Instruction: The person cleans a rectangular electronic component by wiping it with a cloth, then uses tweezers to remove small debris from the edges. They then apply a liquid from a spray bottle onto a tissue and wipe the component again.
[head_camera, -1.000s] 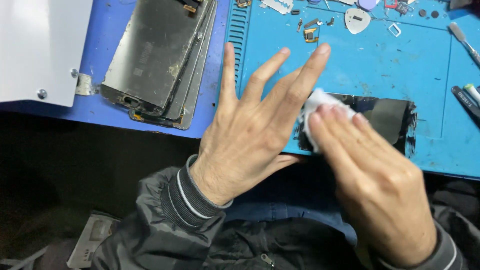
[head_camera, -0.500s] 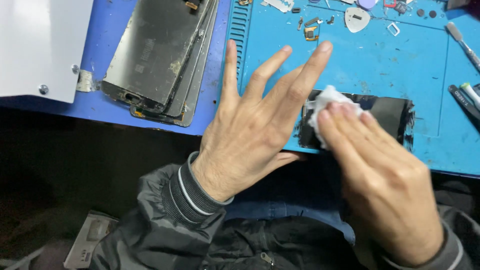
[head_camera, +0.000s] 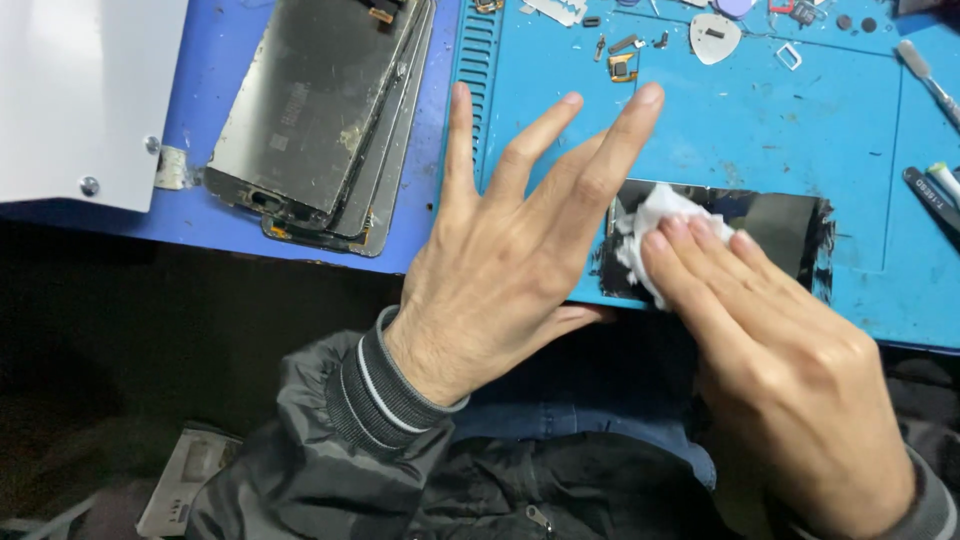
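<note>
While left hand (head_camera: 500, 250) lies flat, open, on blue mat (head_camera: 800, 130), right hand (head_camera: 780, 360) fingers press white wipe (head_camera: 655, 225) onto black screen (head_camera: 770, 225).

Right hand (head_camera: 790, 370) presses white wipe (head_camera: 655, 225) onto dark screen panel (head_camera: 775, 228).

Phone screens on a blue worktop

One dark, glossy rectangular screen (head_camera: 770, 225) lies on the mat at the near edge, partly under a white wipe. A stack of screens (head_camera: 320, 110), dark grey and smudged, lies tilted at upper left.
</note>
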